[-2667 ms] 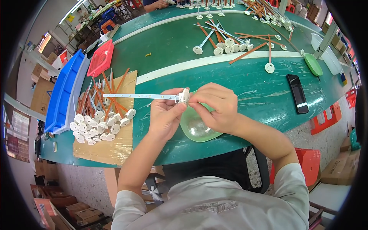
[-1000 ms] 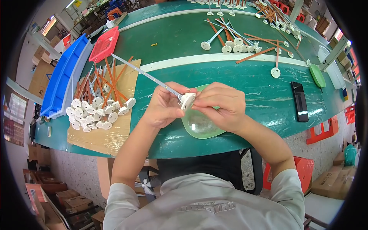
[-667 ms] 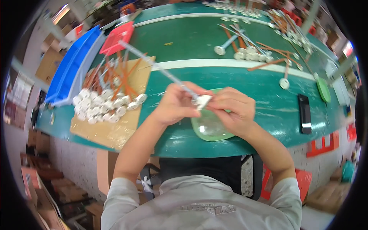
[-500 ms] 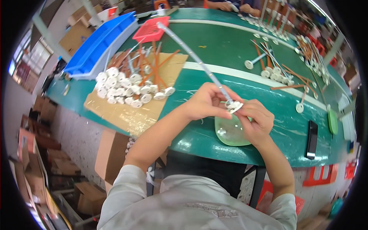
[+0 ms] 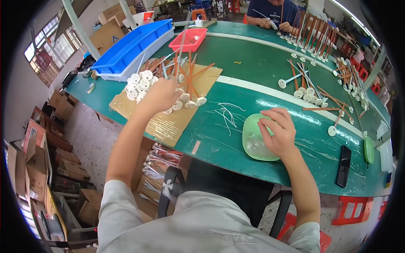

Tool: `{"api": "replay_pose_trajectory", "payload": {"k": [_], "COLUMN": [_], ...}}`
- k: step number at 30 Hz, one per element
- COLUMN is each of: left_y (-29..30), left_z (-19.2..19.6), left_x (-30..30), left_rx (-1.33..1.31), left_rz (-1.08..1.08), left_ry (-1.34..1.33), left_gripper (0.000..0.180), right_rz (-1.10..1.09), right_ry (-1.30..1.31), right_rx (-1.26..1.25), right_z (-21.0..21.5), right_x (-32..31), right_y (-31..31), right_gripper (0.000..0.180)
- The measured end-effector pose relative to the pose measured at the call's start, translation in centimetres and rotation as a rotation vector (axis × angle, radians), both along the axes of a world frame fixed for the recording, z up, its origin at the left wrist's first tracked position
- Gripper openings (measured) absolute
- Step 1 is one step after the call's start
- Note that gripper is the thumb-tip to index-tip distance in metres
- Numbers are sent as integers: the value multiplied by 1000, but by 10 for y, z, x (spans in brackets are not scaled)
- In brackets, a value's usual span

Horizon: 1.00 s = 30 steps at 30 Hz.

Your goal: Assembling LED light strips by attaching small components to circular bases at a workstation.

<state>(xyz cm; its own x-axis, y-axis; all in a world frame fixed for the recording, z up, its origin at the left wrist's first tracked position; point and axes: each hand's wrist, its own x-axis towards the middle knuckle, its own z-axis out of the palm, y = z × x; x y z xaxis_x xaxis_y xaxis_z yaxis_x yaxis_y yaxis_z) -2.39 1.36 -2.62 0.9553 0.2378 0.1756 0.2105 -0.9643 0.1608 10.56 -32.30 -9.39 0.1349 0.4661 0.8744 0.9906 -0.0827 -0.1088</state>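
Reaching into one pale green dish (image 5: 253, 139), right hand (image 5: 279, 134) had fingers curled, grip contents hidden | left hand (image 5: 162, 95) grip closed among many disc-ended rods (image 5: 181, 82) on one cardboard sheet (image 5: 168, 120) | beyond: one blue tray (image 5: 130, 46), one red basket (image 5: 188, 40) on green surface (image 5: 261, 63)

green worktable (image 5: 261, 55), left windows (image 5: 50, 55), concrete floor (image 5: 86, 139)

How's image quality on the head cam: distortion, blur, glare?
Head view: strong fisheye, so the green table edge and its white stripe bow, and the corners are black vignette. The left hand over the stick pile is slightly motion-soft; the right hand at the green dish is sharp. Overhead light glares on the tabletop, and the windows on the left are blown out.
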Motion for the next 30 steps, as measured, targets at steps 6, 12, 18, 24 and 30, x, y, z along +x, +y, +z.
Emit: {"api": "replay_pose_trajectory", "payload": {"k": [6, 12, 18, 24, 30], "left_y": [-19, -48, -108, -130, -124], "left_z": [-11, -13, -32, -68, -84], "left_x": [2, 7, 59, 134, 118], "left_rx": [222, 355, 63, -157, -338], "left_rz": [-61, 115, -387, -520, -468], "left_ry": [189, 27, -461, -459, -524], "left_gripper": [38, 36, 31, 34, 28], "right_rz": [33, 43, 65, -47, 43], "right_ry": [18, 17, 13, 39, 45], "right_rx": [-55, -60, -80, -106, -67], "right_z": [-6, -6, -12, -15, -3], "right_x": [-1, -1, 2, 9, 12], "right_y": [-1, -1, 3, 1, 4], "right_gripper": [20, 20, 19, 19, 23]}}
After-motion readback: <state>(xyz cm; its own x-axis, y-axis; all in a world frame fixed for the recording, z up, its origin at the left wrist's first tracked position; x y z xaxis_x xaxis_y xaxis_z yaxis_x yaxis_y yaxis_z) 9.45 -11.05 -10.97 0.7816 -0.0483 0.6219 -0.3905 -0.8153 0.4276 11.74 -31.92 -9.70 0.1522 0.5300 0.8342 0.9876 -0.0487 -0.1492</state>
